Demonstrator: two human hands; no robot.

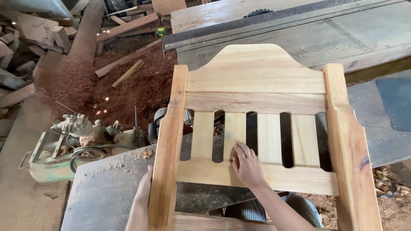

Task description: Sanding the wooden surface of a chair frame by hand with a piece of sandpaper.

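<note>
Steadying the wooden chair back (257, 102) on the saw surface (299, 30), left hand (144, 188) clasps its side post; right hand (248, 167) presses flat, open, on a slat. Loosened, the frame could slide off.

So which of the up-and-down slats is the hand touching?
The right hand rests on the second slat from the left, fingers on its lower end. The other three slats are untouched; the left hand grips the left side post.

The right hand (248, 167) rests on a wooden chair back (257, 111), the left hand (144, 188) seemingly gripping its side post.
</note>
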